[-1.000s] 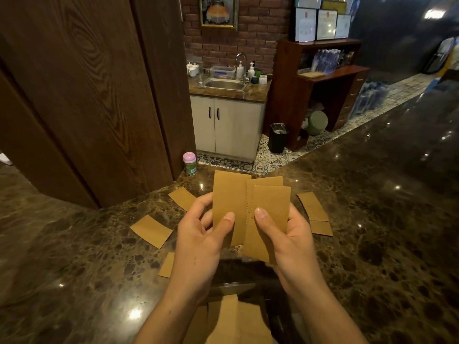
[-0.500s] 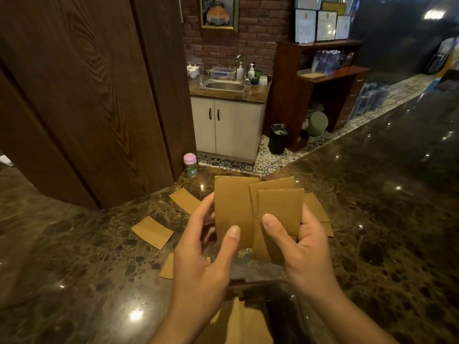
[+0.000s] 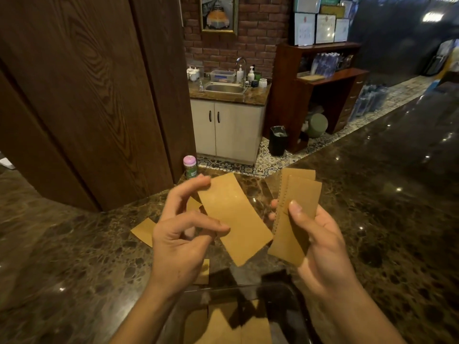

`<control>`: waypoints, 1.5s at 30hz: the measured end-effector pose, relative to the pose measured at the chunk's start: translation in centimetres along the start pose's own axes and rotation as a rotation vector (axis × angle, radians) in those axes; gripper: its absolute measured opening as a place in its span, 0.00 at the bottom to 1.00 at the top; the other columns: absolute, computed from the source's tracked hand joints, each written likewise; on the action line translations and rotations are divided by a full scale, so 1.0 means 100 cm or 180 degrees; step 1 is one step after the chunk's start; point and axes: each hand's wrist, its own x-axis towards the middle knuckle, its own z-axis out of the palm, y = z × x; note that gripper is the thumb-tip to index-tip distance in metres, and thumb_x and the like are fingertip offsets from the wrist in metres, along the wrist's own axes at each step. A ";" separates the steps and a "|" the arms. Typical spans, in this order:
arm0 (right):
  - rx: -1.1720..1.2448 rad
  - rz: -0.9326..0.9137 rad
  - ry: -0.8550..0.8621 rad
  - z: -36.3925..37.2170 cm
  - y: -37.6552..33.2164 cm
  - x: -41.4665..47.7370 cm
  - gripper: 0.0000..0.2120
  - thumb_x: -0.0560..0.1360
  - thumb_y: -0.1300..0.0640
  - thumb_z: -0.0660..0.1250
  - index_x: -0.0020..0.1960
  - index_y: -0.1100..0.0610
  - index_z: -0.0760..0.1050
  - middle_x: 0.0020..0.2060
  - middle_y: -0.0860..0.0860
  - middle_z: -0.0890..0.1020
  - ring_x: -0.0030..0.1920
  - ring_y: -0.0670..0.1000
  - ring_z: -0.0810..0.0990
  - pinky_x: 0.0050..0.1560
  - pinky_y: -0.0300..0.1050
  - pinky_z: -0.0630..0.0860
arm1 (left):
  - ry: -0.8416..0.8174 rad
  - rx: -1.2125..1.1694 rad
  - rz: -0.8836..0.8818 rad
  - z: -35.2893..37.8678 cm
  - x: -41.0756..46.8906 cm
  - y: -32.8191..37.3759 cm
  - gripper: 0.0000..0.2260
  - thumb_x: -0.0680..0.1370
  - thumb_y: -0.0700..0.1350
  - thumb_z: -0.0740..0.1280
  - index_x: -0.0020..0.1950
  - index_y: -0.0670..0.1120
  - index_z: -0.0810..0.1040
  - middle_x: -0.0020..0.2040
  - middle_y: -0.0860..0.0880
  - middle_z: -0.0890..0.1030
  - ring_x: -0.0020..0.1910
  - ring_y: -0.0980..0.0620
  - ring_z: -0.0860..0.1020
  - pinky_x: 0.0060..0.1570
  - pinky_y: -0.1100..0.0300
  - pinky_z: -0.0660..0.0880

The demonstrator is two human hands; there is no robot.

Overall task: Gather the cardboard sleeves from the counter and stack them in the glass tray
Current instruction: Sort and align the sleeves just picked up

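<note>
My left hand [image 3: 185,234] pinches one flat brown cardboard sleeve [image 3: 236,217] between thumb and fingers, tilted above the counter. My right hand [image 3: 320,244] grips a small bunch of sleeves [image 3: 295,214] with the thumb on top. The glass tray [image 3: 293,294] sits at the near edge below both hands, with sleeves [image 3: 223,326] lying in it. More loose sleeves lie on the dark marble counter: one [image 3: 144,230] left of my left hand, one [image 3: 203,271] under it, another [image 3: 192,203] partly hidden behind my fingers.
A small jar with a pink lid [image 3: 190,166] stands at the counter's far edge beside a dark wooden panel [image 3: 87,95]. Beyond the counter are a sink cabinet [image 3: 228,125] and a wooden shelf unit [image 3: 320,88]. The counter [image 3: 385,194] stretches off to the right.
The hands have drawn apart: my left hand pulled one sleeve away leftward from the bunch, which stays in my right hand. The sleeves were fanned together before.
</note>
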 end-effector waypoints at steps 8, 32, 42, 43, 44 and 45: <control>-0.0315 0.0695 -0.0793 0.003 -0.020 -0.001 0.17 0.74 0.55 0.69 0.61 0.56 0.82 0.54 0.56 0.88 0.53 0.55 0.88 0.48 0.47 0.86 | -0.0542 -0.0250 0.0209 -0.006 0.011 0.003 0.06 0.70 0.29 0.70 0.39 0.38 0.84 0.74 0.39 0.72 0.59 0.44 0.84 0.53 0.52 0.83; -0.2894 0.0811 -0.2262 0.002 -0.056 0.032 0.13 0.82 0.54 0.68 0.67 0.51 0.76 0.58 0.54 0.84 0.57 0.59 0.84 0.57 0.53 0.82 | -0.1504 0.0681 -0.0826 -0.017 -0.007 0.021 0.17 0.80 0.33 0.67 0.59 0.54 0.84 0.47 0.62 0.84 0.42 0.62 0.81 0.41 0.71 0.74; -0.1425 0.0299 -0.0890 0.018 0.010 0.002 0.14 0.81 0.55 0.67 0.66 0.50 0.77 0.55 0.51 0.87 0.54 0.52 0.87 0.51 0.48 0.84 | 0.0592 -0.0892 -0.1526 0.027 -0.021 0.013 0.10 0.77 0.48 0.65 0.55 0.54 0.85 0.48 0.44 0.88 0.50 0.46 0.86 0.47 0.56 0.84; -0.1395 0.0277 -0.0861 0.020 0.013 -0.004 0.13 0.81 0.56 0.67 0.66 0.51 0.77 0.55 0.51 0.88 0.54 0.51 0.87 0.50 0.46 0.84 | 0.0564 -0.0773 -0.1464 0.029 -0.022 0.014 0.10 0.79 0.49 0.64 0.50 0.53 0.86 0.45 0.41 0.87 0.47 0.43 0.86 0.45 0.52 0.84; -0.1363 0.0234 -0.0815 0.021 0.015 -0.007 0.13 0.81 0.57 0.66 0.66 0.52 0.78 0.55 0.51 0.88 0.54 0.52 0.87 0.50 0.45 0.85 | 0.0544 -0.0590 -0.1398 0.027 -0.022 0.013 0.10 0.80 0.49 0.65 0.48 0.50 0.86 0.44 0.38 0.85 0.45 0.38 0.84 0.44 0.46 0.84; -0.1313 0.0186 -0.0750 0.022 0.013 -0.009 0.13 0.81 0.58 0.66 0.65 0.52 0.78 0.54 0.51 0.88 0.54 0.52 0.87 0.51 0.46 0.85 | 0.0521 -0.0431 -0.1348 0.025 -0.021 0.014 0.10 0.81 0.49 0.65 0.48 0.48 0.85 0.43 0.36 0.84 0.44 0.35 0.83 0.44 0.41 0.83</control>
